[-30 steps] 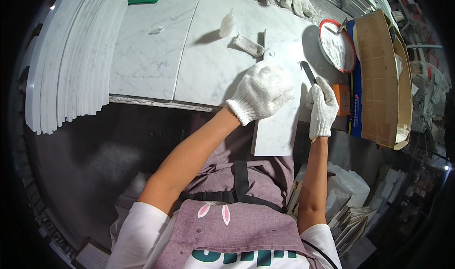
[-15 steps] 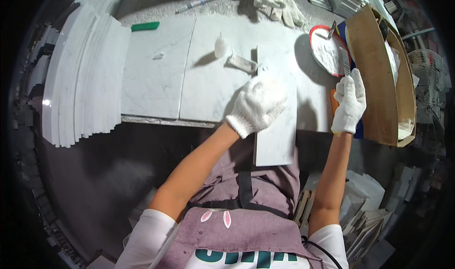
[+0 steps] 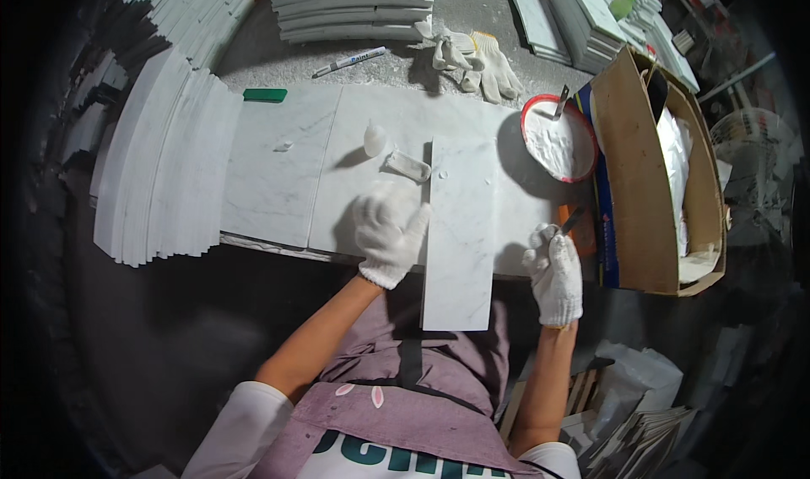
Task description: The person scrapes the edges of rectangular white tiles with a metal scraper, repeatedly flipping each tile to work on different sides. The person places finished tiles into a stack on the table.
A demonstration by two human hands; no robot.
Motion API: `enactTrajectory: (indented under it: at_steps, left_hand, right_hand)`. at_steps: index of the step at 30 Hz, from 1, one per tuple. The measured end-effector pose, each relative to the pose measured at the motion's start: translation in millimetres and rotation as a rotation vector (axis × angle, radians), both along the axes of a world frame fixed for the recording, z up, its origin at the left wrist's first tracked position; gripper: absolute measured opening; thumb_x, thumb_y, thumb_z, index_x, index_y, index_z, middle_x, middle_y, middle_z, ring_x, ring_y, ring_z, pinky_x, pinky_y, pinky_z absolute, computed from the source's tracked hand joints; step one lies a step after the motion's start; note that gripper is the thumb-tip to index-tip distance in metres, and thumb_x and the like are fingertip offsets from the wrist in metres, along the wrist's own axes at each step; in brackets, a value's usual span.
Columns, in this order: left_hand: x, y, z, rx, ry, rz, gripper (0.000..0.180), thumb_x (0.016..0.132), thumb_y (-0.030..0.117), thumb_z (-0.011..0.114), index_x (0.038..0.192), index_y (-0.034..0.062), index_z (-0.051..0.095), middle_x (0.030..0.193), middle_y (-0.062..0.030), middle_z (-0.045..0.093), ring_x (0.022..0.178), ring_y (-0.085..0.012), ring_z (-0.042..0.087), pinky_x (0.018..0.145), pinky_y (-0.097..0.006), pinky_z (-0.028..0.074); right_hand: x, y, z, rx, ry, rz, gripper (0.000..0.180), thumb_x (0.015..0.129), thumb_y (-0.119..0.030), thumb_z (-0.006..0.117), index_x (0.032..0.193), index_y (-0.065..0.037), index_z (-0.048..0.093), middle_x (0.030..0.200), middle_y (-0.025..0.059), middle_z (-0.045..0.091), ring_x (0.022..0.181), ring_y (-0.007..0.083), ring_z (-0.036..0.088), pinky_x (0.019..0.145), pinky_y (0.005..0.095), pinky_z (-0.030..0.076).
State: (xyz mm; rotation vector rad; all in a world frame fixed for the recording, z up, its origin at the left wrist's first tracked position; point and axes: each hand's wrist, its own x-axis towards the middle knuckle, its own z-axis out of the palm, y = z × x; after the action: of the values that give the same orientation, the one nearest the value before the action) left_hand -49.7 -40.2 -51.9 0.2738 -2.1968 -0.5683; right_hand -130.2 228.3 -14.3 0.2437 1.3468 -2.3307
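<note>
My left hand (image 3: 390,232), in a white knit glove, is open with its fingers spread. Its thumb is close to the left edge of a long white marble-look tile (image 3: 460,251), whose near end juts past the worktop's front edge. In my right hand (image 3: 557,276), also gloved, is a small narrow metal spatula (image 3: 573,220); the fingers close round its handle, which they hide. A red-rimmed bowl (image 3: 557,148) of white paste stands beyond that hand, with another metal blade (image 3: 562,101) in it. A small translucent bottle (image 3: 375,141) and a whitish holder-like piece (image 3: 408,166) lie left of the tile.
Stacked tile strips (image 3: 164,167) line the left side, and more tiles (image 3: 350,6) are piled at the back. A cardboard box (image 3: 637,175) stands at the right by an orange object (image 3: 584,231). Spare gloves (image 3: 489,70), a marker (image 3: 348,62) and a green piece (image 3: 265,95) lie farther back.
My left hand has come off the tile's surface to its left side, fingers spreading. My right hand has drawn the spatula back from the bowl toward me. The view has also shifted.
</note>
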Motion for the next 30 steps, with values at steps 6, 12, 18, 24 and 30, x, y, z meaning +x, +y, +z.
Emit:
enactTrajectory:
  at_steps: [6, 12, 18, 24, 30]
  left_hand:
    - [-38.3, -51.5, -3.3, 0.058, -0.010, 0.327, 0.077, 0.077, 0.030, 0.086, 0.139, 0.0070, 0.048, 0.123, -0.0168, 0.061, 0.112, -0.0394, 0.055, 0.098, -0.051, 0.044]
    - [-55.5, -68.8, 8.3, 0.261, -0.305, 0.357, 0.061, 0.081, 0.035, 0.082, 0.132, 0.0096, 0.061, 0.120, -0.0143, 0.063, 0.112, -0.0330, 0.058, 0.098, -0.046, 0.047]
    - [-57.7, -70.1, -3.5, 0.302, -0.082, 0.320, 0.048, 0.086, 0.025, 0.079, 0.127, 0.0054, 0.063, 0.114, -0.0128, 0.065, 0.110, -0.0288, 0.060, 0.100, -0.042, 0.047]
    - [-26.1, -27.5, -12.5, 0.481, 0.054, 0.185, 0.048, 0.091, 0.027, 0.078, 0.123, -0.0027, 0.059, 0.105, -0.0104, 0.066, 0.095, -0.0193, 0.062, 0.088, -0.033, 0.050]
    - [-13.0, -4.8, -5.7, 0.696, 0.058, 0.016, 0.036, 0.091, 0.018, 0.077, 0.119, 0.0012, 0.062, 0.109, -0.0080, 0.065, 0.098, -0.0192, 0.063, 0.090, -0.034, 0.051]
  right_hand:
    - [-0.9, -2.6, 3.5, 0.142, 0.157, 0.072, 0.060, 0.104, -0.011, 0.058, 0.158, -0.003, 0.033, 0.106, 0.0039, 0.060, 0.080, 0.0079, 0.057, 0.067, 0.0213, 0.051]
    - [-12.0, -12.2, 3.8, 0.482, 0.234, 0.161, 0.049, 0.101, -0.008, 0.059, 0.149, 0.001, 0.050, 0.106, 0.0035, 0.068, 0.080, 0.0086, 0.060, 0.070, 0.0229, 0.050]
    - [-27.2, -30.4, 0.7, 0.937, 0.720, 0.328, 0.046, 0.097, -0.011, 0.064, 0.142, -0.003, 0.059, 0.117, 0.0080, 0.070, 0.090, 0.0131, 0.064, 0.081, 0.0290, 0.052]
    - [-30.2, -38.9, 5.1, 1.197, 0.831, 0.366, 0.036, 0.097, -0.030, 0.066, 0.132, -0.024, 0.067, 0.103, 0.0163, 0.070, 0.093, 0.0367, 0.069, 0.080, 0.0455, 0.055]
    - [-35.3, -44.9, -1.4, 1.195, 0.885, 0.334, 0.033, 0.096, -0.029, 0.066, 0.129, -0.024, 0.070, 0.100, 0.0151, 0.071, 0.092, 0.0361, 0.069, 0.079, 0.0454, 0.055]
